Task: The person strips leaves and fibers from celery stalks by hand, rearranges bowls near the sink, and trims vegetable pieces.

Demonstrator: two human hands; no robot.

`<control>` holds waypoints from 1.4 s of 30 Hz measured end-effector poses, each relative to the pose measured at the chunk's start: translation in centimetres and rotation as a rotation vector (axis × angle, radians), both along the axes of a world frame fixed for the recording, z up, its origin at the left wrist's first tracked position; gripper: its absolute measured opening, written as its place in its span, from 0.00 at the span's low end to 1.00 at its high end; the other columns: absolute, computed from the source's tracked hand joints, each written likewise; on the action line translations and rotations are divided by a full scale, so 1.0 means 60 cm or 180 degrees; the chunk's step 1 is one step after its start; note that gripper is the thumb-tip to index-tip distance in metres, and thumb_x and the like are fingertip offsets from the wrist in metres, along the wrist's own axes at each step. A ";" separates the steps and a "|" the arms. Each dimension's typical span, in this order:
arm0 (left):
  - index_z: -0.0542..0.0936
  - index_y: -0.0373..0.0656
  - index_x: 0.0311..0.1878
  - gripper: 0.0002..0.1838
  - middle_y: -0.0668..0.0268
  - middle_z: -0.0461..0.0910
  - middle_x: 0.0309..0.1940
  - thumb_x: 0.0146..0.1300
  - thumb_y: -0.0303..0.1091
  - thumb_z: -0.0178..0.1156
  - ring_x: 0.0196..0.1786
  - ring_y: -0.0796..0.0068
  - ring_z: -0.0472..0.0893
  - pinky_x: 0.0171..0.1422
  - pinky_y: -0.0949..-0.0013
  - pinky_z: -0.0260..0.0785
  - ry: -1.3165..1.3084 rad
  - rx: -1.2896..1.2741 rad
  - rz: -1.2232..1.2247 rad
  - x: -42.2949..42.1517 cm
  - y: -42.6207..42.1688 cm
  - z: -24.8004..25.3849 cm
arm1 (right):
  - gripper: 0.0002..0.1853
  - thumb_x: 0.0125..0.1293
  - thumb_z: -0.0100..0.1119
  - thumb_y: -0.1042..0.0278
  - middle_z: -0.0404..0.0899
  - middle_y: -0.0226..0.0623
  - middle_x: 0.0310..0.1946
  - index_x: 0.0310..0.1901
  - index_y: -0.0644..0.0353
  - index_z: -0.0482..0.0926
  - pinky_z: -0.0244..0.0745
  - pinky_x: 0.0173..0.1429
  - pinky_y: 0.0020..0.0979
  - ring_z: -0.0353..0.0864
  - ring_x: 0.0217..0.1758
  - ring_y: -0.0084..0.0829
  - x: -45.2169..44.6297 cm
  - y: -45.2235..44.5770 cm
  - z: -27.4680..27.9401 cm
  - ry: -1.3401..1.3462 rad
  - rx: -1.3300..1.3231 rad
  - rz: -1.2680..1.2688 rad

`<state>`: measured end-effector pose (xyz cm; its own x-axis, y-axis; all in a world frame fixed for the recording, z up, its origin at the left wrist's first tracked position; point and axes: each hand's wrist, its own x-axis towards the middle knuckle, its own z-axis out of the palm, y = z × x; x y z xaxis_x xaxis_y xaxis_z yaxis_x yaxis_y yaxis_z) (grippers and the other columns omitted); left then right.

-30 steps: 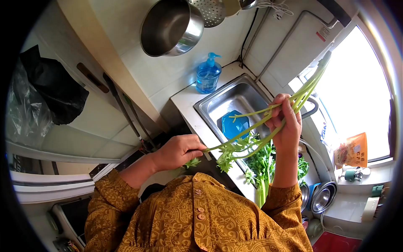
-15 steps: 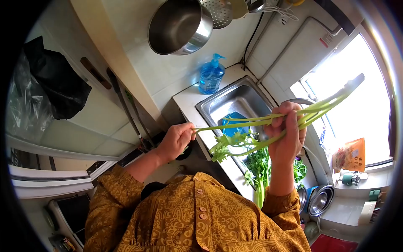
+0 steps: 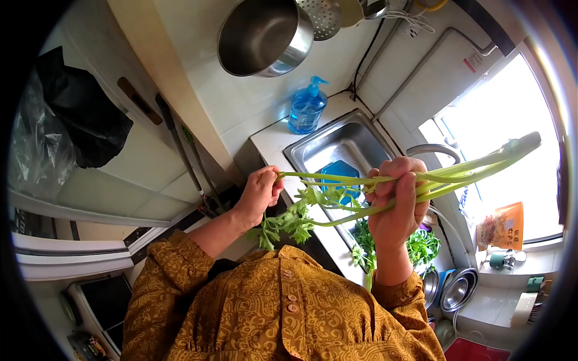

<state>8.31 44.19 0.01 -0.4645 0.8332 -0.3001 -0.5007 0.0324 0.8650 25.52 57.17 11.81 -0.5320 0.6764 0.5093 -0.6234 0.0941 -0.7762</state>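
A bunch of celery is stretched across in front of me, its pale root end pointing right toward the window. My right hand is closed around the stalks near their middle. With closed fingers, my left hand pinches the thin tip of one stalk. Another stalk bends lower, and its leaves hang close to my left wrist. More leafy greens lie on the counter below my right hand, partly hidden by it.
Behind the celery is a steel sink with a blue object in it. A blue pump bottle stands by the wall. Overhead hangs a steel pot. Steel bowls and an orange packet are at the right.
My right hand has moved slightly left and down, and the celery's root end has dropped. The leaves have swung left toward my left wrist. Both hands keep their hold.
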 end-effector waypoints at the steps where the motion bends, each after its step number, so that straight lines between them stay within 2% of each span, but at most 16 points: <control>1: 0.69 0.44 0.31 0.12 0.74 0.66 0.21 0.72 0.34 0.43 0.18 0.87 0.59 0.22 0.78 0.51 -0.0030 0.0001 -0.0077 -0.001 0.000 -0.003 | 0.12 0.77 0.46 0.63 0.73 0.34 0.26 0.43 0.66 0.71 0.65 0.28 0.21 0.65 0.23 0.17 0.002 0.002 -0.003 -0.0044 0.0060 -0.0064; 3: 0.70 0.44 0.31 0.12 0.73 0.66 0.21 0.71 0.34 0.42 0.18 0.86 0.59 0.22 0.78 0.52 -0.0063 -0.0002 -0.0153 -0.009 -0.007 -0.022 | 0.12 0.77 0.46 0.63 0.72 0.34 0.26 0.43 0.66 0.71 0.64 0.27 0.21 0.65 0.23 0.17 0.005 0.007 -0.002 -0.0090 0.0116 -0.0126; 5: 0.70 0.44 0.32 0.12 0.73 0.66 0.22 0.72 0.35 0.41 0.20 0.86 0.60 0.23 0.77 0.53 0.0068 -0.0194 -0.0096 -0.021 -0.019 -0.056 | 0.12 0.77 0.45 0.64 0.71 0.32 0.25 0.43 0.65 0.71 0.61 0.26 0.20 0.64 0.22 0.16 0.012 0.019 0.015 0.0605 0.0176 -0.0054; 7: 0.71 0.45 0.34 0.15 0.73 0.66 0.23 0.76 0.39 0.40 0.24 0.86 0.61 0.26 0.79 0.54 0.0087 0.0006 -0.0822 0.000 -0.024 -0.023 | 0.11 0.77 0.45 0.64 0.70 0.32 0.25 0.43 0.65 0.71 0.62 0.26 0.20 0.64 0.22 0.16 0.015 0.030 0.017 0.0339 0.0296 0.0047; 9: 0.72 0.44 0.37 0.15 0.73 0.67 0.24 0.77 0.41 0.42 0.26 0.86 0.63 0.29 0.79 0.57 0.0176 0.0133 -0.1241 0.008 -0.020 0.022 | 0.10 0.77 0.45 0.66 0.71 0.31 0.26 0.42 0.64 0.72 0.65 0.26 0.21 0.64 0.22 0.16 0.010 0.043 0.011 -0.0320 0.0301 -0.0538; 10: 0.72 0.44 0.37 0.15 0.73 0.67 0.24 0.77 0.41 0.42 0.26 0.86 0.63 0.29 0.79 0.57 0.0187 0.0153 -0.1245 0.001 -0.018 0.022 | 0.11 0.77 0.44 0.66 0.71 0.29 0.26 0.43 0.63 0.74 0.67 0.26 0.21 0.64 0.22 0.16 0.014 0.055 0.013 -0.0196 0.0174 -0.0531; 13: 0.74 0.42 0.39 0.13 0.72 0.69 0.26 0.76 0.40 0.45 0.29 0.84 0.66 0.34 0.77 0.62 0.0786 0.0135 -0.1759 -0.029 -0.043 0.011 | 0.10 0.78 0.44 0.66 0.72 0.28 0.26 0.43 0.62 0.74 0.67 0.26 0.21 0.64 0.22 0.15 0.029 0.092 0.011 0.0029 -0.0232 -0.0693; 15: 0.75 0.40 0.40 0.12 0.72 0.71 0.27 0.75 0.37 0.47 0.31 0.82 0.70 0.38 0.75 0.65 0.1869 -0.0230 -0.2012 -0.043 -0.056 0.007 | 0.11 0.78 0.45 0.65 0.72 0.28 0.27 0.44 0.61 0.75 0.67 0.26 0.20 0.64 0.22 0.14 0.042 0.107 0.005 -0.0045 -0.0179 -0.0781; 25: 0.77 0.37 0.45 0.09 0.60 0.74 0.35 0.71 0.28 0.47 0.33 0.68 0.74 0.42 0.67 0.69 0.3306 0.0078 -0.1343 -0.045 -0.070 -0.015 | 0.11 0.77 0.47 0.65 0.73 0.28 0.26 0.44 0.63 0.76 0.69 0.28 0.19 0.65 0.22 0.13 0.050 0.113 -0.002 -0.0097 -0.0219 -0.1019; 29: 0.77 0.36 0.42 0.10 0.59 0.72 0.34 0.70 0.28 0.46 0.32 0.66 0.74 0.40 0.66 0.68 0.3169 -0.0107 -0.1270 -0.052 -0.068 -0.025 | 0.11 0.77 0.46 0.65 0.72 0.28 0.25 0.44 0.63 0.76 0.70 0.28 0.19 0.64 0.21 0.14 0.046 0.103 0.001 -0.0213 -0.0069 -0.1130; 31: 0.76 0.35 0.39 0.13 0.62 0.71 0.34 0.73 0.32 0.44 0.34 0.74 0.71 0.42 0.69 0.66 0.3235 -0.0436 -0.1156 -0.052 -0.070 -0.020 | 0.11 0.77 0.46 0.65 0.72 0.29 0.24 0.44 0.63 0.75 0.70 0.28 0.20 0.64 0.21 0.14 0.043 0.092 0.005 -0.0229 -0.0018 -0.1154; 33: 0.73 0.36 0.35 0.12 0.65 0.70 0.32 0.72 0.32 0.43 0.30 0.76 0.68 0.37 0.71 0.64 0.2925 -0.0506 -0.0991 -0.054 -0.067 -0.024 | 0.11 0.77 0.45 0.65 0.72 0.29 0.24 0.44 0.63 0.75 0.71 0.28 0.20 0.64 0.20 0.14 0.037 0.077 0.008 -0.0244 0.0023 -0.1156; 37: 0.70 0.38 0.32 0.12 0.70 0.62 0.20 0.71 0.31 0.42 0.23 0.81 0.64 0.27 0.72 0.57 0.1858 -0.0347 -0.0019 -0.066 -0.050 -0.064 | 0.11 0.78 0.45 0.64 0.71 0.29 0.25 0.44 0.62 0.74 0.70 0.29 0.21 0.64 0.21 0.15 0.022 0.057 0.009 -0.0004 -0.0029 -0.1087; 39: 0.69 0.39 0.32 0.11 0.72 0.63 0.21 0.70 0.31 0.41 0.22 0.81 0.62 0.28 0.73 0.57 -0.0042 0.0085 0.0477 -0.069 -0.042 -0.057 | 0.11 0.78 0.45 0.64 0.71 0.29 0.25 0.44 0.62 0.74 0.70 0.29 0.21 0.64 0.21 0.15 0.014 0.053 0.008 0.0117 -0.0044 -0.1062; 41: 0.67 0.39 0.31 0.10 0.72 0.62 0.21 0.69 0.30 0.41 0.23 0.80 0.63 0.29 0.71 0.58 -0.0159 0.0068 0.0580 -0.066 -0.037 -0.051 | 0.11 0.78 0.44 0.63 0.71 0.29 0.26 0.45 0.62 0.74 0.68 0.29 0.21 0.64 0.21 0.15 0.011 0.054 0.008 0.0233 -0.0132 -0.0931; 42: 0.67 0.39 0.31 0.10 0.72 0.62 0.21 0.69 0.30 0.41 0.22 0.79 0.64 0.29 0.70 0.59 0.0830 -0.0069 0.0646 -0.064 -0.037 -0.055 | 0.11 0.78 0.44 0.63 0.71 0.29 0.26 0.45 0.62 0.74 0.68 0.29 0.21 0.64 0.21 0.15 0.012 0.055 0.009 0.0218 -0.0144 -0.0912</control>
